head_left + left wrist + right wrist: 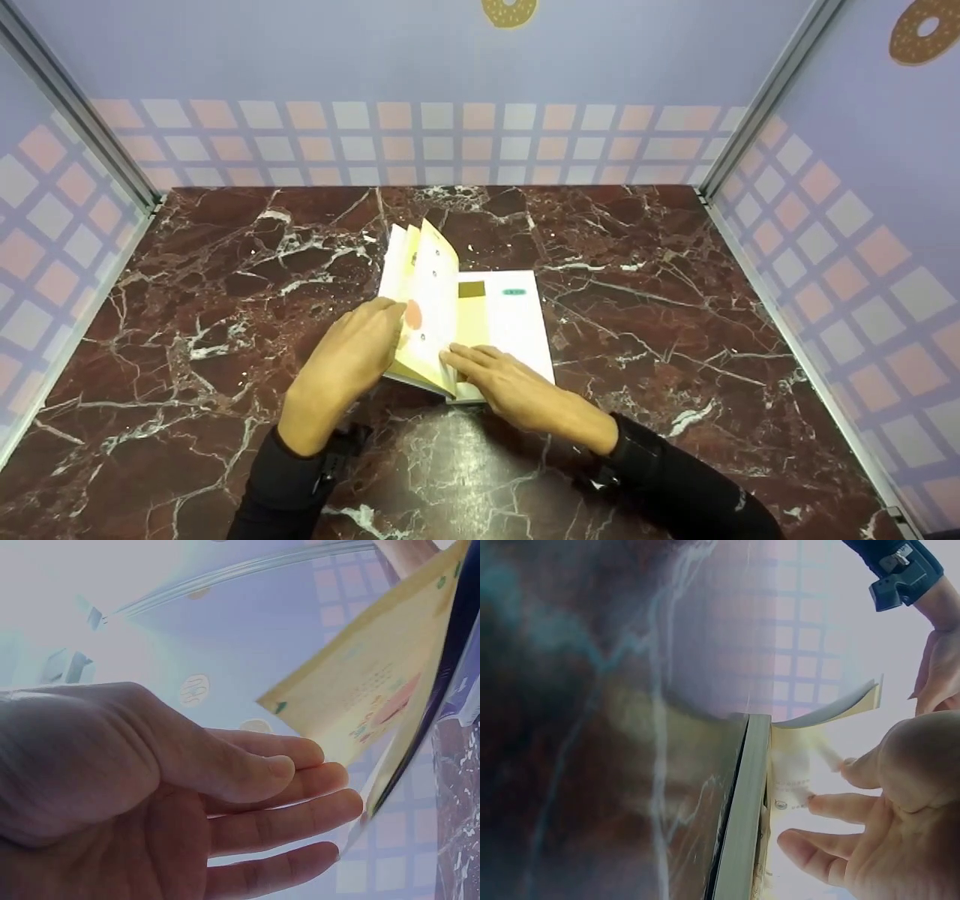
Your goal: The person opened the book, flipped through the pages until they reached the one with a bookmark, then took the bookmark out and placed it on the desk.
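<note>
An open book (pixel 517 319) lies on the marbled tabletop, its left pages (pixel 435 289) lifted and fanned upright. My left hand (pixel 349 349) is at the book's left side, touching it with extended fingers. In the left wrist view, that hand's fingertips (pixel 349 802) meet the edge of the book beside a raised yellow page (pixel 375 675). My right hand (pixel 517 382) lies over the lower right page, fingertips near the centre fold. The right wrist view shows its loosely spread fingers (pixel 840 806) beside the thick page block (pixel 746 810).
Dark red marbled tabletop (pixel 637 315) surrounds the book. Lilac panels with checked bands enclose it at the back (pixel 300 67), left (pixel 52 225) and right (pixel 862 225). Metal strips (pixel 772 90) run along the panel corners.
</note>
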